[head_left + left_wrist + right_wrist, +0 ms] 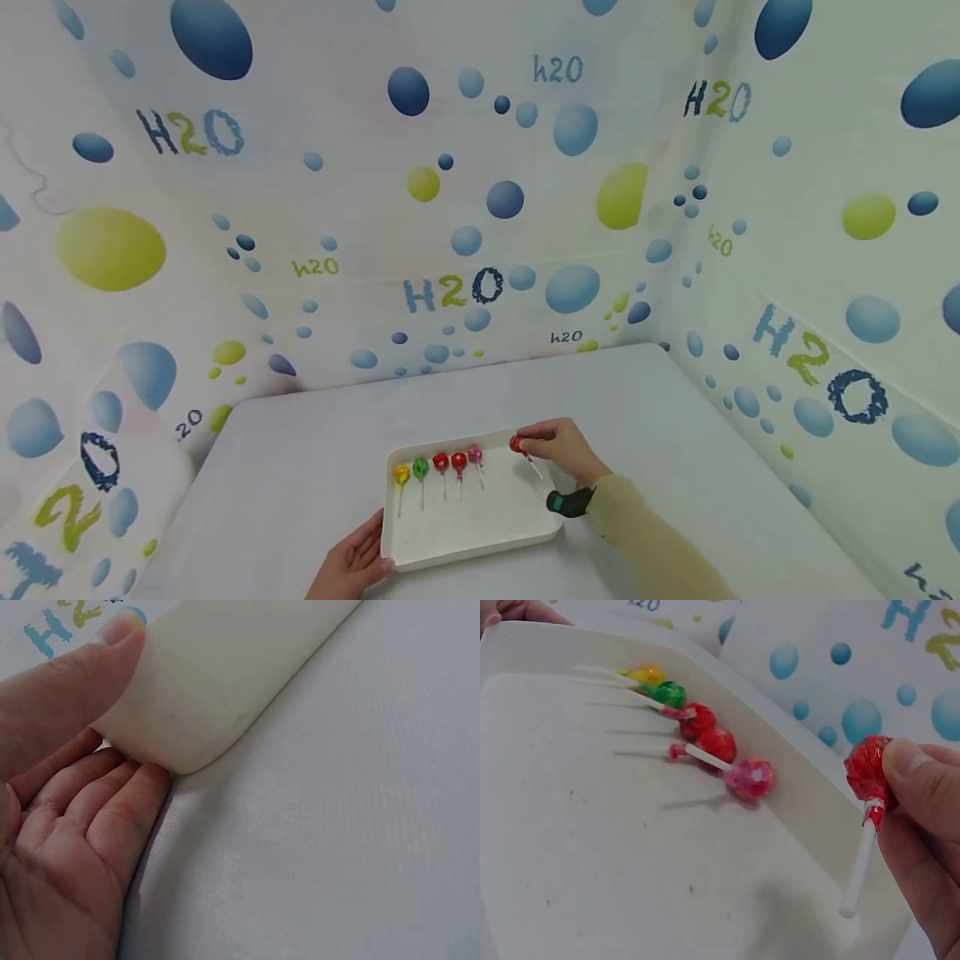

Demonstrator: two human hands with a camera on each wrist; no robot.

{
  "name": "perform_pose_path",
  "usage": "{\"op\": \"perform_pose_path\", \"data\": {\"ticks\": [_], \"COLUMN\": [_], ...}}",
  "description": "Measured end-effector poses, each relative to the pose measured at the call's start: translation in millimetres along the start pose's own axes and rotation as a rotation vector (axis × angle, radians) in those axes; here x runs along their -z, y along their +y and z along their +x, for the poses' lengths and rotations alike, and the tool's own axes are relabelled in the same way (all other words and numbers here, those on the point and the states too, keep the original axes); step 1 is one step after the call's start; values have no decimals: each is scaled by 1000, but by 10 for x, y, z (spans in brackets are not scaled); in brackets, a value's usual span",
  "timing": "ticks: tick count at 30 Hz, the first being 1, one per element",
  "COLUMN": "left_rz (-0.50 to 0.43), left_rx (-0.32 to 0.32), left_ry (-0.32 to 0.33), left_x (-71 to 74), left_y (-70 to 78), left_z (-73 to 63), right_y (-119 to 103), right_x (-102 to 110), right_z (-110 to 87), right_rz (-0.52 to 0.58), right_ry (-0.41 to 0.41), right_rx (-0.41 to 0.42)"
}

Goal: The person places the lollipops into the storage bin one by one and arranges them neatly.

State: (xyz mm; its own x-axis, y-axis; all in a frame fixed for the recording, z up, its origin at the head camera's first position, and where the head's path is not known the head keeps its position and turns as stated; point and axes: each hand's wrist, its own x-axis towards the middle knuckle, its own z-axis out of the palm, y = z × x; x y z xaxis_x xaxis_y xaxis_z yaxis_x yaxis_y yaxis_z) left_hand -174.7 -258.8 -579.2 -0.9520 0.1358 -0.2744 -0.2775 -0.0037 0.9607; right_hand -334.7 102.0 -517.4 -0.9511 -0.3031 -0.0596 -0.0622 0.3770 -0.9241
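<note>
My right hand [558,448] pinches a red-wrapped lollipop [868,769] by its candy head between thumb and fingers. Its white stick points down over the right part of a white tray [480,529]. Along the tray's far side lies a row of lollipops: a yellow one [402,473], a green one [420,466], two red ones, and a pink one [751,780] closest to the held one. My left hand [352,557] grips the tray's near left corner, thumb on one side of it and fingers against the other.
The tray stands on a table covered in white cloth [285,467]. White walls [360,208] printed with blue and green bubbles and H2O lettering rise behind the table and on both sides. A dark band [572,502] circles the right wrist.
</note>
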Motion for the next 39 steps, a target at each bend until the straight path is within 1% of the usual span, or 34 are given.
{"op": "perform_pose_path", "data": {"ticks": [3, 5, 8, 12, 15, 18, 22, 28, 36, 39], "left_rz": [-20, -26, -23, -12, -16, -22, -19, -28, -35, -31], "left_rx": [-24, -31, -18, 3, 8, 9, 6, 7, -11, -8], "left_ry": [-20, -27, -24, -19, -20, -23, -19, -21, -22, -20], "left_x": [0, 2, -1, -15, -18, -14, -1, 2, 11, 13], "left_y": [8, 14, 25, 35, 34, 29, 14, -5, -4, 0], "left_z": [-7, -15, -25, -15, -12, -14, -11, 2, -11, -8], "right_y": [-38, -50, -43, -13, 20, 53, 81, 59, -14, -32], "right_x": [-183, -296, -451, -604, -693, -768, -841, -886, -871, -870], "right_z": [123, 180, 242, 276, 285, 300, 311, 270, 221, 223], "right_rz": [-28, -64, -115, -179, -207, -198, -191, -234, -255, -249], "right_ry": [22, 53, 117, 195, 223, 241, 260, 280, 283, 277], "right_rx": [7, 10, 9, 23, 21, -1, -23, -51, -18, -8]}}
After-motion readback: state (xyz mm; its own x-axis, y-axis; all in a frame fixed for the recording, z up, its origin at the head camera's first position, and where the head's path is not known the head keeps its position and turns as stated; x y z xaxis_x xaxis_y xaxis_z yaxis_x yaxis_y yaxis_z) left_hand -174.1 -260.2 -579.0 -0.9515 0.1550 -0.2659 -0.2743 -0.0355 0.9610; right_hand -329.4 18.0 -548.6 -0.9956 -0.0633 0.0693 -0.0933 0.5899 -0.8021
